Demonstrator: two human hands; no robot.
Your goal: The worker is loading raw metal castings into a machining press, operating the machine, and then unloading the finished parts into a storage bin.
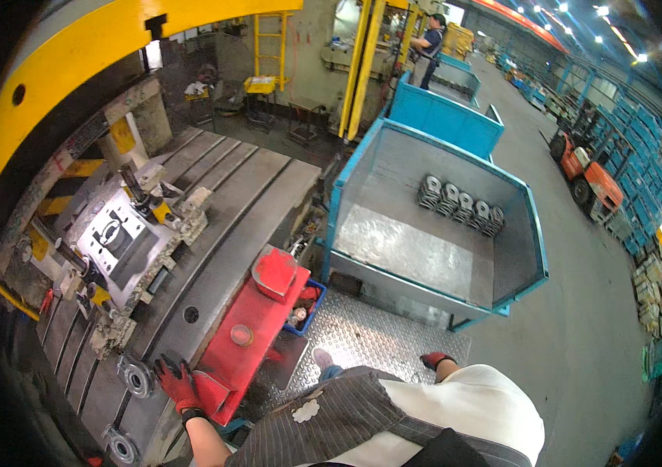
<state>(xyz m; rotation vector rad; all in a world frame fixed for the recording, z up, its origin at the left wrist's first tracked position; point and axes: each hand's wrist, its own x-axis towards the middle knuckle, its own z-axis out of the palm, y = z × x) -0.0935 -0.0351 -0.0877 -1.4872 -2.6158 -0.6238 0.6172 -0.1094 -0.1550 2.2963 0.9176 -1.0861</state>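
My left hand [177,387], in a red and black glove, lies on the edge of the slotted press table [226,204] with its fingers apart. Just left of its fingertips is a round grey metal part [133,372] with a ring-shaped centre. A second similar metal part [119,443] rests nearer to me on the same table. My right hand [437,359], gloved alike, hangs beside my body above the floor plate; its fingers are too small and partly hidden to read. A die [124,241] with a bright face stands farther back on the table.
A red control box [249,331] with a round button runs along the table's front. Beyond it are a blue bin [311,311] and a large blue-rimmed container [432,245] holding stacked metal parts [463,208]. An orange forklift [591,171] stands right; a person [428,50] works far back.
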